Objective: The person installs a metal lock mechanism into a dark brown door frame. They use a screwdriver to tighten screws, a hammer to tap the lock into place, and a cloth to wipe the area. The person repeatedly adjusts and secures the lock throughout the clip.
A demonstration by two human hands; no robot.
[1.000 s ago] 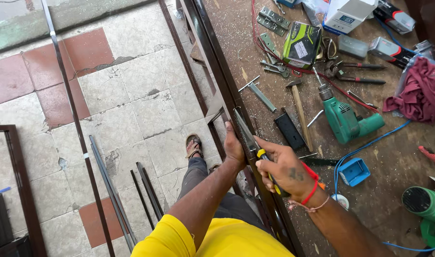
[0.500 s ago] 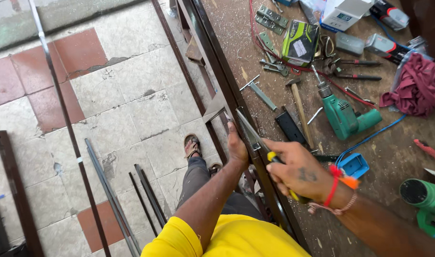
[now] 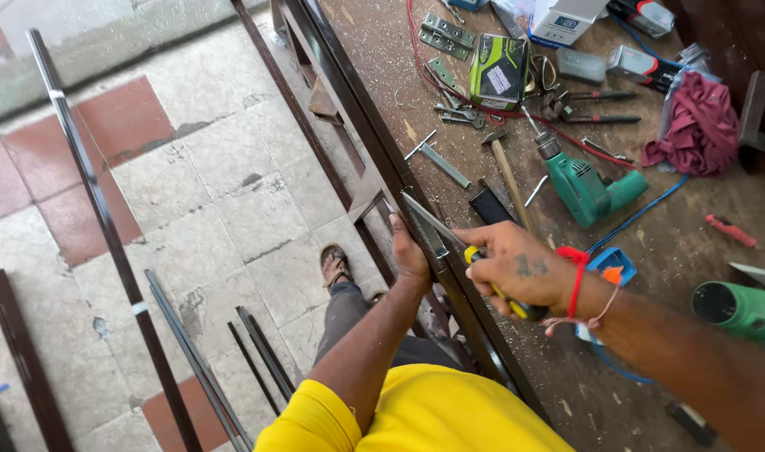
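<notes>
A yellow-handled screwdriver [image 3: 504, 295] is gripped by the right hand [image 3: 516, 268], fingers clamped on it. A metal strip [image 3: 428, 224] is steadied by the left hand [image 3: 409, 255] on the dark frame [image 3: 374, 125] at the counter [image 3: 650, 243] edge.

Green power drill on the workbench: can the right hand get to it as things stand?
Probably yes, but not freely: the right hand grips a yellow-handled screwdriver. The green power drill lies just beyond it, only the wooden-handled hammer between them.
</notes>
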